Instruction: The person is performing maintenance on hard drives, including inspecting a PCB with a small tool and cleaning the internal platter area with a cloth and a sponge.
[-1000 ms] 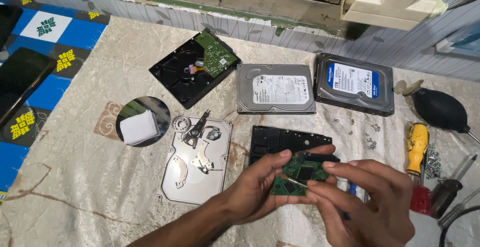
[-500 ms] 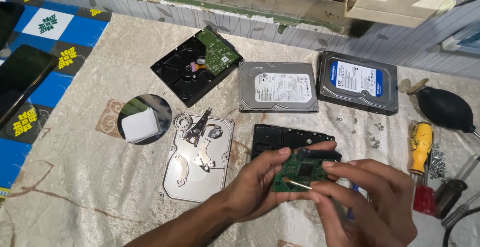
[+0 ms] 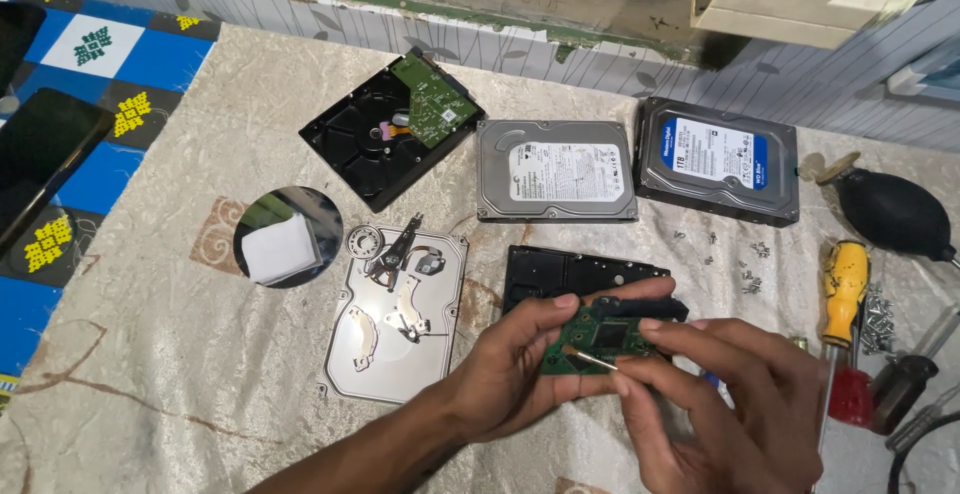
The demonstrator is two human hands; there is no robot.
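**Two hands on a small green circuit board, near edge of the table**

The right hand [image 3: 725, 409] is cut off by the near edge of the picture, and its palm covers whatever lies under it. A thin metal tool [image 3: 588, 358] shows only as a short pale tip on the board; its handle is hidden inside the right fingers, so its kind cannot be told. The black drive case [image 3: 570, 274] behind the hands is partly masked by them.

Around them on the cloth-covered table [image 3: 150, 394]: an opened silver drive base [image 3: 395, 319] with its arm and magnet parts lies just left of the hands, and a shiny round platter [image 3: 287, 237] rests further left. Toward the far edge sit a black drive shell with a green board on its corner [image 3: 390, 134], a grey closed drive [image 3: 555, 170] and a drive with a blue-and-white label [image 3: 718, 159]. At the right edge are a black rubber blower [image 3: 890, 212], a yellow-handled screwdriver [image 3: 845, 289] and loose screws [image 3: 878, 316] (other handles near the corner are too cropped to name). Nothing stands between the camera and the board.

The left hand [image 3: 510, 379] grips the green circuit board [image 3: 600, 339], thumb along its near side and fingers curled over the top edge, holding it tilted above the table, in front of the black case. The right fingers are pinched together on the thin tool, whose tip touches the board's face.
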